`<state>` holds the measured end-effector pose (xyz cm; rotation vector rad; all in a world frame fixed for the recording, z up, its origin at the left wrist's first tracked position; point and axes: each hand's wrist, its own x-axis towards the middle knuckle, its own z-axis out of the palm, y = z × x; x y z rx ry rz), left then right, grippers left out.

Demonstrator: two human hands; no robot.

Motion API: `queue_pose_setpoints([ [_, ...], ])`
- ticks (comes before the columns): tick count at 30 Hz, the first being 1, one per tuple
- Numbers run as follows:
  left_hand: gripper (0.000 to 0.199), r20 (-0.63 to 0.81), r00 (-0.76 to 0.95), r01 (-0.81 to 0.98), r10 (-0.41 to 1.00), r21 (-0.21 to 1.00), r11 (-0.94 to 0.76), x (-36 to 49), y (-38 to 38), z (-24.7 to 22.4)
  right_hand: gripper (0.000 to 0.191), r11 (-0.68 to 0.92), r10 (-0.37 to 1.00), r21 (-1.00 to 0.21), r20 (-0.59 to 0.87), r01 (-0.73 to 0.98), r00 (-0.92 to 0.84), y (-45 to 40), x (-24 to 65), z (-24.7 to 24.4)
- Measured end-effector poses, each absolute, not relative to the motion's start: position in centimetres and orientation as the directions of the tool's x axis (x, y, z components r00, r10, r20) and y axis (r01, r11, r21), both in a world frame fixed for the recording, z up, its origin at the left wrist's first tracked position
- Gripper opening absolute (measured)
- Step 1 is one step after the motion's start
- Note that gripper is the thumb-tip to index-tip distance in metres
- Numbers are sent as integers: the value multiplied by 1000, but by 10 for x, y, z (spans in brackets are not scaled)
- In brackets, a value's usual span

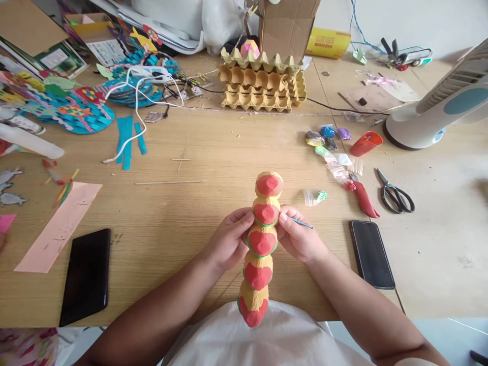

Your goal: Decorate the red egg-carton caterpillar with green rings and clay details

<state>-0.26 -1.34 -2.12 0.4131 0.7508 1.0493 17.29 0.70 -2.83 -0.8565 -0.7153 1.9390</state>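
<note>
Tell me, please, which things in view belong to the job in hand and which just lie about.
Likely the job's: held egg-carton strip, thin blue tool, bagged green material.

Apparently just lying about: black-handled scissors, phone at right, white fan, pink paper strip.

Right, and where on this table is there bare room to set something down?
Mostly mid-table, between the stacked egg cartons and the red-and-yellow strip; also between the left phone and left hand, and to the right of the scissors. It's crowded back left, around the blue paper crafts, and around the small packets and red cup.
</note>
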Motion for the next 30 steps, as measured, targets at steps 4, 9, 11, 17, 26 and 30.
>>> queue_pose_setpoints([
  [4,29,-353,288,-638,890,623,453,-3,-14,-23,39,-465,871,-739,-281,-488,-404,6,174,-30],
  [9,33,-317,337,-640,887,613,463,-2,-13,-24,39,-465,879,-722,-310,-512,-362,7,173,-28],
  [11,35,-310,333,-642,890,617,455,-2,-13,-25,39,-473,875,-721,-317,-506,-366,7,173,-28],
  [17,35,-360,293,-621,886,633,462,-7,-10,-24,32,-501,830,-733,-255,-460,-496,8,177,-33],
  [26,32,-321,379,-673,868,549,497,-9,-7,-25,24,-485,859,-705,-270,-518,-436,11,177,-25],
  [30,33,-314,427,-661,848,531,530,-10,-6,-25,24,-469,875,-695,-281,-546,-395,12,176,-22],
])
